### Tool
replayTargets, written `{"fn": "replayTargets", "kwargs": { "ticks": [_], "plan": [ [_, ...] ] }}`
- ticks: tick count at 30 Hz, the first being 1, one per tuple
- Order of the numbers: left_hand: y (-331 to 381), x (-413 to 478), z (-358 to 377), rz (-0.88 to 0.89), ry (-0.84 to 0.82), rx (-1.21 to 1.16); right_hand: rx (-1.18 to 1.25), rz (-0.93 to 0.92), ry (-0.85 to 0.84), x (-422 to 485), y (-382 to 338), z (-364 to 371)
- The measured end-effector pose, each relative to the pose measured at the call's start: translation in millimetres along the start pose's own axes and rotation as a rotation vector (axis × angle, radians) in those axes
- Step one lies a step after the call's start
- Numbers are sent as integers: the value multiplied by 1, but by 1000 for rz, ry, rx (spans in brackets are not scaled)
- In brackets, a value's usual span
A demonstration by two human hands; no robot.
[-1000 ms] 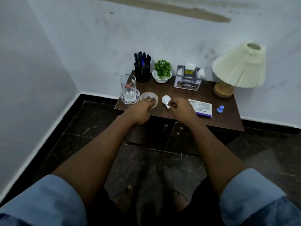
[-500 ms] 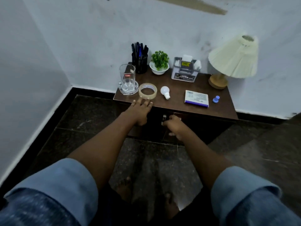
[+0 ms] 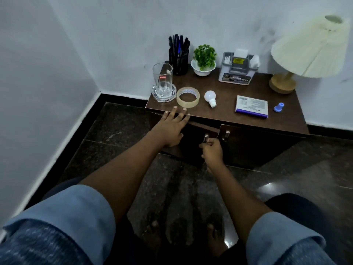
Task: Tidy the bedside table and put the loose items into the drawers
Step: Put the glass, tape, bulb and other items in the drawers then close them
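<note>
Dark wood desk (image 3: 225,104) sits in the upper middle of the frame against the wall. The loose stuff lies along its front edge: tape roll (image 3: 188,96), white bulb (image 3: 210,97) on its side just right of it, a flat box (image 3: 251,107) further right, then a small blue cap (image 3: 278,107). A tall glass (image 3: 162,79) stands at the desk's left end, touching nothing but its clear base. Along the back are a pen holder (image 3: 178,58), a little plant (image 3: 204,60), a grey organizer (image 3: 237,69) and a lamp (image 3: 305,54) at the far right.

The left hand (image 3: 172,129) is flat with straight, spread fingers, fingertips on the desk's front edge just below the tape roll and holding nothing. The right hand (image 3: 213,150) is curled round the metal handle (image 3: 206,137) of the left drawer front (image 3: 191,138), which sits slightly ajar.
</note>
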State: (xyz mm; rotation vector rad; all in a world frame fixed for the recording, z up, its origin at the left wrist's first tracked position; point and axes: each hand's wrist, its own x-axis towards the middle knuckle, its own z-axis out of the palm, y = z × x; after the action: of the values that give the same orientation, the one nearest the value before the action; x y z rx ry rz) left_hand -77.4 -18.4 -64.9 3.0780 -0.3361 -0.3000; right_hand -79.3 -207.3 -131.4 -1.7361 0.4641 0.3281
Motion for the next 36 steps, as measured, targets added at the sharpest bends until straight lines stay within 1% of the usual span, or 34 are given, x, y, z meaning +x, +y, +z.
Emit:
{"fn": "replayTargets", "kwargs": {
  "ticks": [1, 3, 5, 7, 8, 9, 10, 11, 12, 13, 15, 16, 17, 19, 21, 22, 23, 26, 29, 31, 33, 36],
  "plan": [
    [-1, 1, 3, 0, -12, -30, -43, -49, 44, -6, 7, 2],
    [2, 4, 6, -14, -37, -114, -105, -122, 67, -18, 17, 5],
    [7, 5, 9, -39, -62, -152, -145, -166, 24, -24, 21, 3],
    [11, 2, 14, -58, -87, -139, -200, -184, -39, -27, 19, -3],
    [13, 1, 16, -67, -97, -135, -249, -188, -51, -28, 16, -6],
    [14, 1, 16, -79, -112, -135, -312, -189, -29, -29, 11, -8],
    [15, 1, 14, -89, -129, -125, -367, -180, 38, -31, 5, -10],
    [17, 2, 12, -96, -144, -108, -391, -167, 140, -32, 0, -12],
    [18, 2, 11, -103, -153, -97, -380, -173, 259, -33, -4, -14],
    [20, 3, 10, -108, -159, -100, -338, -217, 363, -35, -8, -15],
    [21, 2, 10, -119, -152, -130, -269, -423, 495, -38, -14, -17],
    [21, 2, 11, -120, -136, -142, -273, -521, 502, -37, -17, -19],
    [20, 3, 11, -118, -118, -152, -286, -586, 447, -34, -20, -21],
    [19, 4, 9, -112, -84, -178, -378, -585, 207, -27, -31, -23],
    [18, 8, 5, -108, -60, -200, -655, -552, -11, -21, -42, -22],
    [18, 10, 2, -108, -54, -208, -808, -565, -68, -20, -48, -22],
    [18, 11, 0, -110, -46, -217, -898, -586, -91, -19, -51, -21],
    [16, 12, -4, -115, -30, -235, -931, -619, -117, -25, -54, -17],
    [13, 10, -6, -99, -18, -215, -1051, -692, -121, -36, -46, -4],
    [12, 6, -3, -70, 18, -179, -1125, -703, -144, -43, -44, 4],
    [11, 0, 6, -59, 47, -152, -1167, -680, -195, -47, -45, 9],
    [2, -7, 20, -115, 52, -145, -1129, -556, -325, -52, -48, 10]
  ]
}}
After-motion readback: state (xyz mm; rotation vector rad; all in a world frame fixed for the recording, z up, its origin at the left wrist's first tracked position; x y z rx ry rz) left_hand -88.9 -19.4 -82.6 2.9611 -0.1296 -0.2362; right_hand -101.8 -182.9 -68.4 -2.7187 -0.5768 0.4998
